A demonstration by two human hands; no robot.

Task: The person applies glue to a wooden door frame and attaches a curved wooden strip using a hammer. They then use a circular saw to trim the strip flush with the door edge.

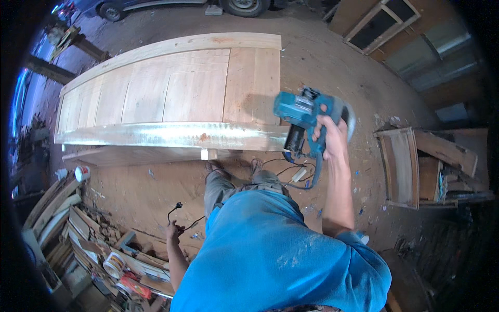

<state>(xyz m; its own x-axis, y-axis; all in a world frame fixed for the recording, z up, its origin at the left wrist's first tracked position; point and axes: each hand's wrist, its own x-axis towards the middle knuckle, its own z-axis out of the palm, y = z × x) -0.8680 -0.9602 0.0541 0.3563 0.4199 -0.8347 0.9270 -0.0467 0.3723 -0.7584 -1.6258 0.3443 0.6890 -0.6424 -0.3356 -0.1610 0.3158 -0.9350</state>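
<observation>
My right hand point(332, 136) grips the handle of a teal circular saw point(301, 108), holding it up by the right end of a wooden door panel point(197, 93). A round grey part point(347, 122) of the saw shows on its right side, slightly blurred. From the saw's rear a cord hangs toward the ground. Low on the left, my left hand point(174, 232) is closed around a black power cord point(192, 224), with a plug point(178, 205) sticking up beyond the fingers. The panel lies flat and raised in front of me, its long near edge shiny.
Cords and a white block point(299, 174) lie on the dirt floor by my feet. Scrap wood point(88, 234) and buckets point(114, 264) are piled at left. A wooden cabinet frame point(403, 169) stands at right, with boards in it. A vehicle point(171, 6) is parked at the back.
</observation>
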